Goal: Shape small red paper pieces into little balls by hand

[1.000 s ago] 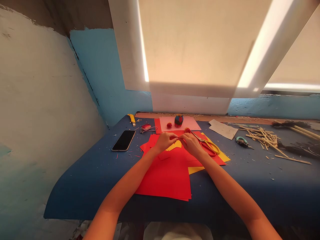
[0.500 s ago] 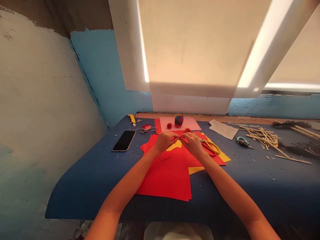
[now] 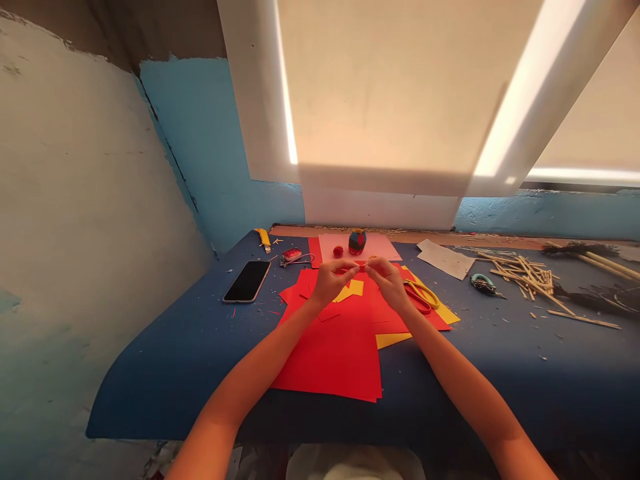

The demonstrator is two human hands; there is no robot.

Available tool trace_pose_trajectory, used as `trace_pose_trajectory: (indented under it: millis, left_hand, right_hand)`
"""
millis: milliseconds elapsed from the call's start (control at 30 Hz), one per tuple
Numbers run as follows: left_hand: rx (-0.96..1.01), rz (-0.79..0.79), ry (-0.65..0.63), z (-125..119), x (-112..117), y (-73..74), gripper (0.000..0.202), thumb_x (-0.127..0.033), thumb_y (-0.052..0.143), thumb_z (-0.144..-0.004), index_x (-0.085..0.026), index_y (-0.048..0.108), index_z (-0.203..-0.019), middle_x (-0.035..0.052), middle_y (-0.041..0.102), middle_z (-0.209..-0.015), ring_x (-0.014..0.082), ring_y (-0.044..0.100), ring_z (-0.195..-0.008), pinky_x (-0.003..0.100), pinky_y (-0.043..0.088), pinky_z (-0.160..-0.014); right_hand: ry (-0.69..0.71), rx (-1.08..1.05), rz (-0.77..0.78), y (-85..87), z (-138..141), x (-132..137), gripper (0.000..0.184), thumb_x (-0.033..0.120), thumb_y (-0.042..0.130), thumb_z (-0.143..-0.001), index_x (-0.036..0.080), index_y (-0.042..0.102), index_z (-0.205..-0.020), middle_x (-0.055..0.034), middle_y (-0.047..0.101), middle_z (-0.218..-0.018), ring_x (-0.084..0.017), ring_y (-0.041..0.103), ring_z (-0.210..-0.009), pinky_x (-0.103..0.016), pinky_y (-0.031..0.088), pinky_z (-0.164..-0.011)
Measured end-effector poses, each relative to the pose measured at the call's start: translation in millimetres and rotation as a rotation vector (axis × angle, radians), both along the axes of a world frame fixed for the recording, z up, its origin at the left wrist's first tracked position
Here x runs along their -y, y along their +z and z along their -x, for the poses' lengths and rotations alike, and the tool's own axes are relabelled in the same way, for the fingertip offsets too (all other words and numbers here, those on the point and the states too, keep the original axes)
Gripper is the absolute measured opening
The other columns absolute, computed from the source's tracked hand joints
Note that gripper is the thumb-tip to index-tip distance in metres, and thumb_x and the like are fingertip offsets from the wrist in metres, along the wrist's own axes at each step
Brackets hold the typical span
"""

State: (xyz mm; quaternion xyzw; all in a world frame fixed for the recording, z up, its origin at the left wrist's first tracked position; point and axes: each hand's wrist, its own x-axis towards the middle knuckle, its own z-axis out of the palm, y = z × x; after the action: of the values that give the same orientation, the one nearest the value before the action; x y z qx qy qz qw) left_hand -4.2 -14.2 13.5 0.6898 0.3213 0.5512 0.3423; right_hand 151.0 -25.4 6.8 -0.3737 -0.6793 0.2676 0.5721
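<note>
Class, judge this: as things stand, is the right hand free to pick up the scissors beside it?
Probably not at once: the right hand pinches a small red piece with the left hand, though the scissors lie uncovered alongside.

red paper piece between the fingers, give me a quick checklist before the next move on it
1. Both hands on the piece: left hand and right hand pinch the small red paper piece together. Ok.
2. Piece lifted off the red sheets: it looks raised, but the gap is hard to read. Cannot tell.
3. Scissors within reach: they lie just beside the right hand. Ok.
4. Phone out of the work area: it lies apart, off the paper. Ok.
5. Shape of the piece: too small to make out. Cannot tell.
</note>
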Motion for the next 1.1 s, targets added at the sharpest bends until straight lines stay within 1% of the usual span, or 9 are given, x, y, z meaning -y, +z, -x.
trace_pose_trajectory:
  millis: [133,233,367,467,567,800,900,1033,1100]
  left_hand:
    - [0.074,0.125,0.082,-11,4,-4.4,0.015,-0.029,0.059,-0.074,-0.015,0.064,-0.072,0.0053,0.068,-0.074,0.0165,0.064,-0.071,0.025,0.05,-0.061]
    - [0.037,0.126,0.122,-14,4,-7.2,0.018,-0.031,0.058,-0.075,-0.014,0.063,-0.076,0.006,0.068,-0.076,0.0165,0.064,-0.072,0.025,0.05,-0.062]
    - [0.001,0.117,0.213,-11,0,-11.9,0.017,-0.03,0.056,-0.076,-0.014,0.063,-0.076,0.006,0.068,-0.077,0.0167,0.064,-0.072,0.025,0.049,-0.062]
    - [-0.015,0.104,0.258,-9,-4,-16.0,0.014,-0.027,0.057,-0.076,-0.015,0.063,-0.074,0.0057,0.069,-0.078,0.0169,0.064,-0.075,0.026,0.049,-0.066]
    - [-0.058,0.077,0.248,-9,-5,-18.7,0.015,-0.029,0.057,-0.077,-0.016,0.065,-0.077,0.0051,0.069,-0.081,0.0168,0.064,-0.076,0.026,0.049,-0.068]
    - [-0.161,-0.029,0.245,-6,-3,-14.5,0.01,-0.027,0.061,-0.075,-0.019,0.066,-0.077,0.0048,0.065,-0.088,0.0174,0.06,-0.087,0.026,0.046,-0.073]
    - [-0.084,-0.007,0.127,-1,-6,-9.7,0.012,-0.029,0.067,-0.068,-0.017,0.065,-0.066,0.0053,0.061,-0.083,0.017,0.057,-0.086,0.026,0.045,-0.073]
    - [-0.026,0.162,-0.095,6,-9,-3.9,0.023,-0.037,0.068,-0.066,-0.016,0.062,-0.061,0.003,0.058,-0.069,0.0138,0.054,-0.071,0.024,0.043,-0.061]
    - [-0.014,0.204,-0.106,8,-10,-2.3,0.024,-0.039,0.066,-0.068,-0.015,0.061,-0.065,0.0024,0.058,-0.071,0.0124,0.053,-0.067,0.023,0.042,-0.058]
  right_hand:
    - [-0.166,0.157,-0.095,-1.5,4,-1,0.021,0.039,0.046,-0.085,0.021,0.053,-0.078,-0.0037,0.062,-0.077,-0.017,0.056,-0.069,-0.028,0.043,-0.062]
    - [-0.223,0.302,-0.149,-4.2,0,-4,0.022,0.039,0.042,-0.088,0.021,0.054,-0.083,-0.0036,0.063,-0.072,-0.017,0.058,-0.065,-0.027,0.042,-0.061]
    - [-0.255,0.253,-0.067,-9.7,-7,-9,0.027,0.042,0.047,-0.085,0.021,0.052,-0.1,-0.0009,0.064,-0.064,-0.017,0.06,-0.057,-0.026,0.043,-0.054]
    - [-0.302,0.237,-0.123,-12.8,-7,-8,0.021,0.037,0.055,-0.081,0.02,0.057,-0.094,-0.0043,0.068,-0.076,-0.019,0.064,-0.066,-0.029,0.047,-0.061]
    - [-0.219,0.254,-0.107,-15.8,0,-5,0.015,0.031,0.057,-0.078,0.02,0.061,-0.087,-0.0063,0.069,-0.086,-0.02,0.066,-0.076,-0.033,0.051,-0.07]
    - [-0.029,0.07,0.009,-19.0,9,-2,0.031,0.035,0.063,-0.074,0.019,0.06,-0.101,-0.0083,0.068,-0.098,-0.022,0.065,-0.091,-0.036,0.054,-0.079]
    - [0.06,0.016,0.073,-12.5,6,-1,0.033,0.037,0.067,-0.07,0.019,0.062,-0.098,-0.0073,0.068,-0.096,-0.022,0.065,-0.089,-0.035,0.054,-0.078]
    - [0.171,-0.027,0.167,-3.4,3,0,0.032,0.039,0.068,-0.069,0.02,0.064,-0.094,-0.0056,0.068,-0.092,-0.02,0.065,-0.085,-0.033,0.054,-0.073]
    - [0.179,-0.062,0.2,-2.2,1,-2,0.028,0.042,0.064,-0.072,0.02,0.065,-0.089,-0.0052,0.068,-0.087,-0.02,0.065,-0.082,-0.032,0.054,-0.071]
